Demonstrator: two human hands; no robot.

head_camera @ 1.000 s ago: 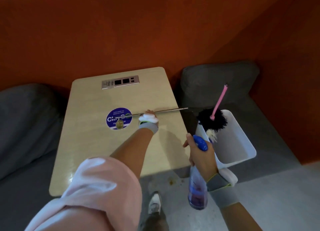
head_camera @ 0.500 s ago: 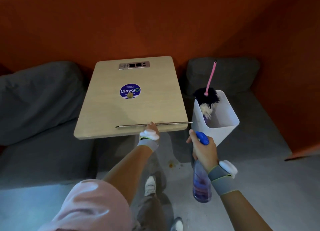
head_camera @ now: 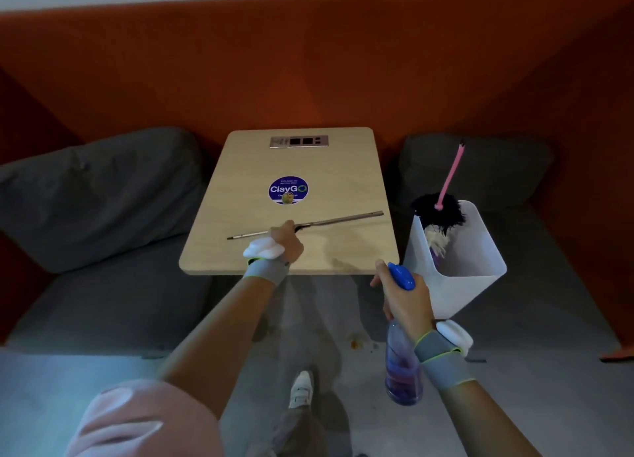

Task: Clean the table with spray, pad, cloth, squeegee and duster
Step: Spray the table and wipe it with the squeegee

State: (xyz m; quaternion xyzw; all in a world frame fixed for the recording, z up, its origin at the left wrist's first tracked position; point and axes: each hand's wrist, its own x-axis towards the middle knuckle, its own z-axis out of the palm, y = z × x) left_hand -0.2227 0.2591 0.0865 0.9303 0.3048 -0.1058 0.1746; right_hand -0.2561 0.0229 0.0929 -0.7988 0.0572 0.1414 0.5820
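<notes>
Left hand [head_camera: 286, 242] seems curled round the squeegee [head_camera: 339, 220], right hand [head_camera: 404, 298] fingers wrap the spray bottle [head_camera: 403, 370]. Angled blade could leave streaks on the table [head_camera: 343, 168].

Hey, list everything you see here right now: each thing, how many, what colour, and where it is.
table: one, light wood, centre, against the orange wall
squeegee: one, metal, across the table's near half
sticker: one, round, blue, table middle
socket panel: one, silver, table's far edge
bin: one, white, right of the table
duster: one, pink handle, dark head, standing in the bin
spray bottle: one, purple with a blue trigger, near right
cushions: two, grey, either side of the table
shoe: one, white, on the floor
left hand: grey wristband, grips the squeegee
right hand: grey wristband, grips the spray bottle
</notes>
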